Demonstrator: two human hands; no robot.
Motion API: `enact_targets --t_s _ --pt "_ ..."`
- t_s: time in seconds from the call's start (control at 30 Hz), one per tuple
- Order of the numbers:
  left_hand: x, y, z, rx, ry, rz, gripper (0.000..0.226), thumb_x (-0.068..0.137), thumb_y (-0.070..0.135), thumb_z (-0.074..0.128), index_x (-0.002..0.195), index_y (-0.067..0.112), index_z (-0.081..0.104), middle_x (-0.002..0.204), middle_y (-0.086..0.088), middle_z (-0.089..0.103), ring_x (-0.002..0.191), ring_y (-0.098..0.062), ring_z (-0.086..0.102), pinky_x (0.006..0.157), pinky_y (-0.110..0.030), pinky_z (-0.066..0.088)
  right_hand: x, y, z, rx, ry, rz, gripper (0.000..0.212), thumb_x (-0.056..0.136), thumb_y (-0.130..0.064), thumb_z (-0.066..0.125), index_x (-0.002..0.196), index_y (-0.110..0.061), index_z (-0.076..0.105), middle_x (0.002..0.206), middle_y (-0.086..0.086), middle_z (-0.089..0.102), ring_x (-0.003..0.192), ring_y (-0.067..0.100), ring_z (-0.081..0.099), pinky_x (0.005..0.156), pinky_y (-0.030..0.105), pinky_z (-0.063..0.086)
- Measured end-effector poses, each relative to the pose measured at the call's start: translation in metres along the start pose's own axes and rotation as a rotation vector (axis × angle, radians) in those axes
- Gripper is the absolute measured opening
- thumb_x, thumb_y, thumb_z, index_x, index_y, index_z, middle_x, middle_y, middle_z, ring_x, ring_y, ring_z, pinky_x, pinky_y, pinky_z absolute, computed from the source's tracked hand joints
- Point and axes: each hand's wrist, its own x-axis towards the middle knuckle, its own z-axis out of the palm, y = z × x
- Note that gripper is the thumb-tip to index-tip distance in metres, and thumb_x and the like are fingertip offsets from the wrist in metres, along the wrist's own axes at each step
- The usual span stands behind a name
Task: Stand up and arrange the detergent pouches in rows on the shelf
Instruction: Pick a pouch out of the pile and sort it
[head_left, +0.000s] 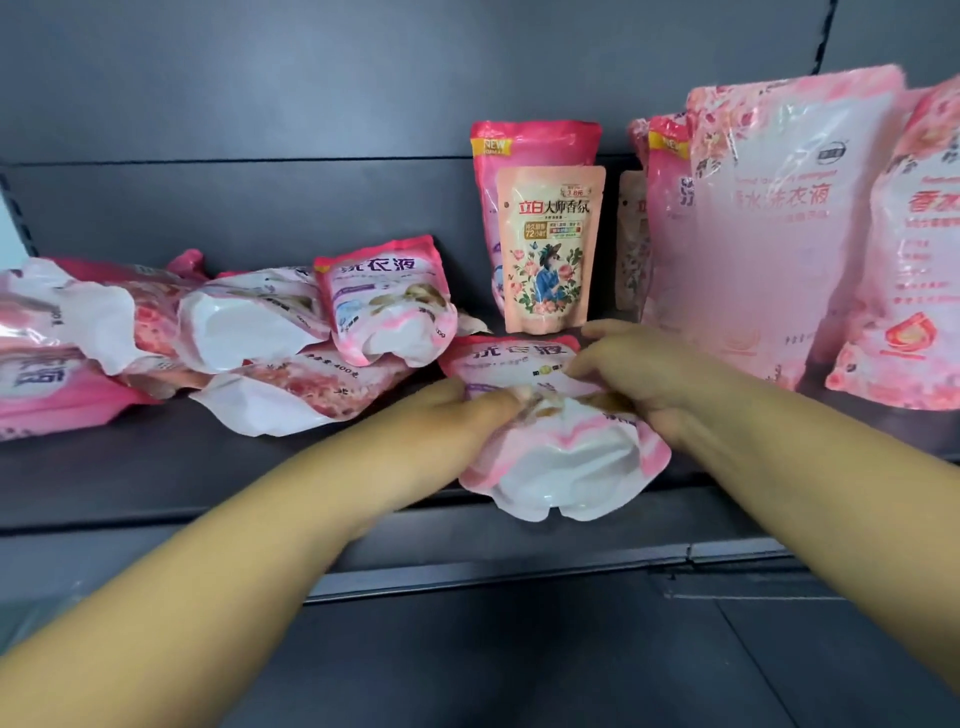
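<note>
A pink and white detergent pouch (558, 452) lies tilted near the front of the dark shelf (156, 467), its white base toward me. My left hand (457, 410) grips its left side and my right hand (639, 374) grips its right side. Behind it a small peach pouch (548, 249) stands upright in front of a taller pink pouch (530, 150). Large pink pouches (779, 223) stand in a row at the right. Several pouches lie toppled in a heap at the left (249, 327), one of them propped up (387, 301).
The shelf's dark back panel (311, 104) rises behind everything. A front lip (519, 566) runs along the shelf edge below my arms. Bare shelf surface shows between the heap and the front edge.
</note>
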Motion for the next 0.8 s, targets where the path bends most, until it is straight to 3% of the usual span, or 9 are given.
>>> enact_targets --t_s 0.07,0.13,0.27,0.37,0.47,0.57,0.63,0.7,0.8 --pt "0.0 0.007 0.002 -0.239 0.011 -0.081 0.027 0.088 0.034 0.055 0.073 0.019 0.072 0.069 0.01 0.07 0.069 -0.008 0.059 0.07 -0.024 0.045 -0.005 -0.001 -0.006 0.151 0.015 0.014 0.037 0.088 0.016 0.036 0.082 -0.018 0.051 0.074 0.008 0.056 0.054 0.015 0.053 0.038 0.019 0.047" --pt "0.001 0.011 0.002 -0.504 -0.018 -0.109 0.02 0.088 0.029 0.054 0.082 0.016 0.068 0.075 0.001 0.07 0.067 -0.012 0.06 0.069 -0.026 0.047 -0.009 0.0 -0.011 0.318 0.005 0.019 0.04 0.088 0.02 0.031 0.107 -0.009 0.05 0.089 0.009 0.059 0.06 0.016 0.054 0.045 0.029 0.05" --pt "0.002 0.023 0.005 -0.829 -0.056 -0.227 0.022 0.087 0.03 0.056 0.089 0.009 0.062 0.062 -0.006 0.067 0.051 -0.016 0.064 0.045 -0.022 0.053 -0.012 0.008 -0.018 0.545 -0.006 -0.053 0.069 0.085 0.025 0.026 0.145 -0.01 0.024 0.1 0.007 0.063 0.077 0.015 0.059 0.048 0.026 0.054" --pt "0.009 0.023 0.014 -0.917 0.005 -0.241 0.018 0.084 0.027 0.062 0.091 0.01 0.06 0.054 -0.004 0.064 0.046 -0.013 0.061 0.046 -0.023 0.053 -0.015 0.007 -0.028 0.587 -0.023 -0.164 0.072 0.084 0.026 0.026 0.145 -0.012 0.024 0.124 0.008 0.06 0.079 0.012 0.062 0.054 0.026 0.055" --pt "0.019 0.024 0.014 -0.986 0.009 -0.215 0.021 0.081 0.021 0.065 0.1 0.011 0.065 0.078 -0.007 0.066 0.074 -0.018 0.055 0.073 -0.027 0.054 -0.018 0.0 -0.035 0.52 -0.071 -0.318 0.073 0.082 0.027 0.029 0.14 -0.017 0.035 0.106 -0.003 0.069 0.074 0.006 0.068 0.062 0.024 0.057" --pt "0.027 0.032 0.008 -1.028 0.035 -0.173 0.016 0.082 0.011 0.062 0.097 0.007 0.065 0.08 -0.01 0.072 0.064 -0.018 0.068 0.059 -0.035 0.058 -0.016 -0.008 -0.036 0.368 -0.105 -0.539 0.071 0.08 0.028 0.034 0.119 -0.028 0.051 0.097 -0.008 0.072 0.094 0.007 0.067 0.069 0.021 0.055" --pt "0.032 0.043 0.002 -1.06 0.055 -0.086 0.014 0.085 0.011 0.059 0.098 0.008 0.065 0.08 -0.011 0.073 0.061 -0.019 0.069 0.054 -0.038 0.058 -0.015 -0.017 -0.033 0.3 -0.105 -0.651 0.07 0.082 0.026 0.037 0.117 -0.033 0.05 0.108 -0.007 0.068 0.112 0.01 0.06 0.078 0.02 0.054" --pt "0.039 0.055 -0.003 -1.058 0.127 0.044 0.015 0.087 0.014 0.059 0.098 0.007 0.065 0.084 -0.012 0.073 0.066 -0.021 0.07 0.057 -0.04 0.058 -0.011 -0.029 -0.03 0.239 -0.051 -0.716 0.06 0.088 0.013 0.045 0.129 -0.03 0.043 0.124 -0.004 0.06 0.117 0.008 0.056 0.091 0.022 0.051" --pt "0.052 0.062 -0.002 -0.899 0.278 0.243 0.009 0.086 0.014 0.062 0.079 0.009 0.066 0.071 -0.007 0.073 0.062 -0.019 0.07 0.061 -0.036 0.059 0.006 -0.036 -0.021 0.19 0.046 -0.568 0.023 0.092 -0.022 0.053 0.115 -0.028 0.053 0.104 -0.011 0.063 0.089 0.0 0.062 0.078 0.02 0.053"
